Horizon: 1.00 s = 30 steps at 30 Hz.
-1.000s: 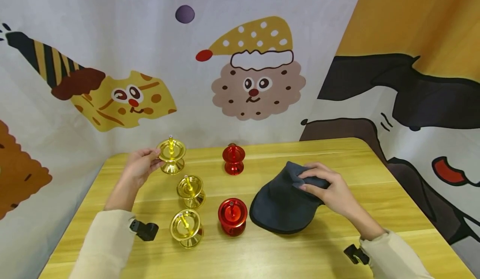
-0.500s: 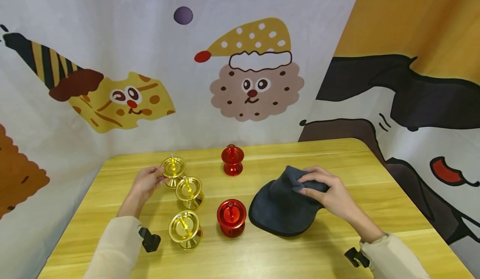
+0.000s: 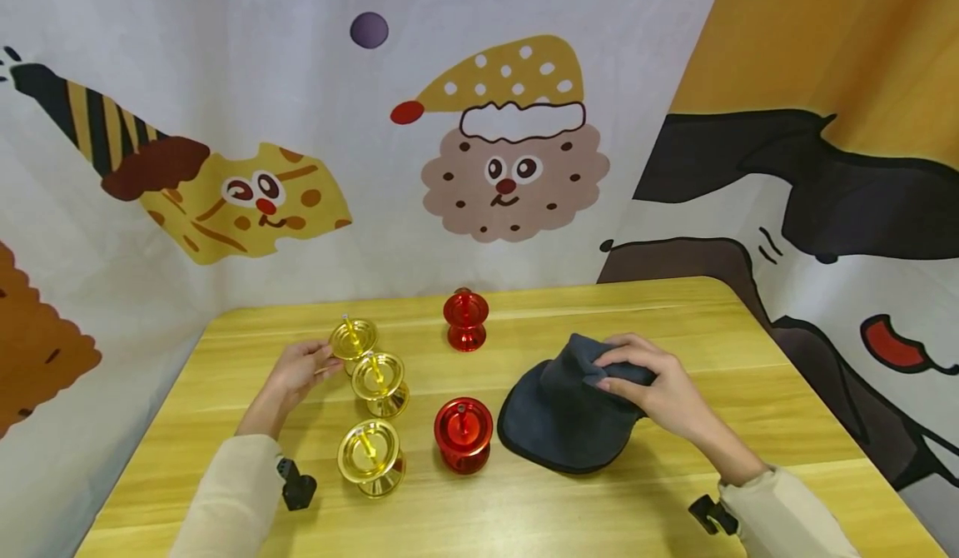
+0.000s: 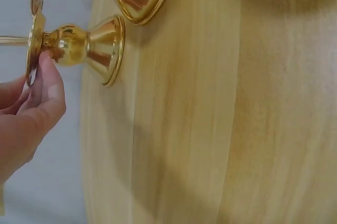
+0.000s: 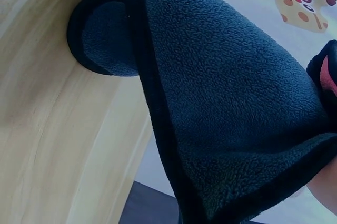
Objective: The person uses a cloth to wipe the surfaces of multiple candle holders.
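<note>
My left hand (image 3: 302, 368) pinches the dish rim of the farthest gold candle holder (image 3: 354, 337), which has a thin spike in its middle. In the left wrist view, my fingers (image 4: 50, 90) are at the underside of its dish, and its flared base (image 4: 108, 50) is right at the tabletop. A second gold candle holder (image 3: 380, 379) partly covers it from the front, and a third gold candle holder (image 3: 370, 454) stands nearer me. On the other side, my right hand (image 3: 659, 383) grips a bunched dark blue cloth (image 3: 569, 416) that drapes onto the table.
Two red candle holders stand in the middle, a far one (image 3: 466, 312) and a near one (image 3: 463, 433) close to the cloth's left edge. Behind the wooden table (image 3: 562, 512) hangs a printed curtain (image 3: 390, 166).
My left hand has brought the farthest gold candle holder nearer and slightly right, up to the second gold one. My right hand stays on the cloth.
</note>
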{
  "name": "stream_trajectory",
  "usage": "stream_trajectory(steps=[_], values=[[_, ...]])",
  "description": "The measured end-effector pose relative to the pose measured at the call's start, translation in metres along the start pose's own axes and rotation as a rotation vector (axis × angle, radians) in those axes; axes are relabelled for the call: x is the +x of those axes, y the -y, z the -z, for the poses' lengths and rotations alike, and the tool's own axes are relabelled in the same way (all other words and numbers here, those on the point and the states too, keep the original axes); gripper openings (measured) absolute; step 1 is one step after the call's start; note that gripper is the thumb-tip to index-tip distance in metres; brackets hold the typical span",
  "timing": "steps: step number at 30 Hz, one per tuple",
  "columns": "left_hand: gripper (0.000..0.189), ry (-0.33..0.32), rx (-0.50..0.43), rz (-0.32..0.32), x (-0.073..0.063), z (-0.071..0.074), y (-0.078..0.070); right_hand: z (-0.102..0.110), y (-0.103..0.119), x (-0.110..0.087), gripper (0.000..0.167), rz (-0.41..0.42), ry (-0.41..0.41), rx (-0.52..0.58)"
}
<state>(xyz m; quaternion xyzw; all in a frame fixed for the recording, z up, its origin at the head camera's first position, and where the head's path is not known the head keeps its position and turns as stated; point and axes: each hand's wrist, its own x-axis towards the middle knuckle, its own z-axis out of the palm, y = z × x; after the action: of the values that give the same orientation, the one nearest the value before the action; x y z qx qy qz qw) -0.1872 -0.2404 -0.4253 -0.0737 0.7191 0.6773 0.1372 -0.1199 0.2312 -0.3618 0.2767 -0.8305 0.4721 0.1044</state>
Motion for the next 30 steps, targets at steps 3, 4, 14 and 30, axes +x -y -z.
stream_trajectory(steps=[3,4,14,30], values=[[0.042,-0.04,-0.009,0.002,-0.001,-0.002,-0.002,0.0,-0.001,0.0,0.026,-0.006,0.0,-0.003],[0.043,-0.061,-0.013,0.002,-0.001,-0.003,-0.003,-0.001,-0.001,0.0,0.026,-0.006,0.0,-0.004],[0.047,-0.067,-0.118,0.022,0.0,-0.01,-0.013,-0.002,-0.003,-0.002,0.025,-0.005,0.023,-0.005],[0.05,0.301,0.071,-0.078,0.009,-0.017,-0.017,-0.003,-0.007,-0.004,0.025,-0.047,0.032,-0.006]])
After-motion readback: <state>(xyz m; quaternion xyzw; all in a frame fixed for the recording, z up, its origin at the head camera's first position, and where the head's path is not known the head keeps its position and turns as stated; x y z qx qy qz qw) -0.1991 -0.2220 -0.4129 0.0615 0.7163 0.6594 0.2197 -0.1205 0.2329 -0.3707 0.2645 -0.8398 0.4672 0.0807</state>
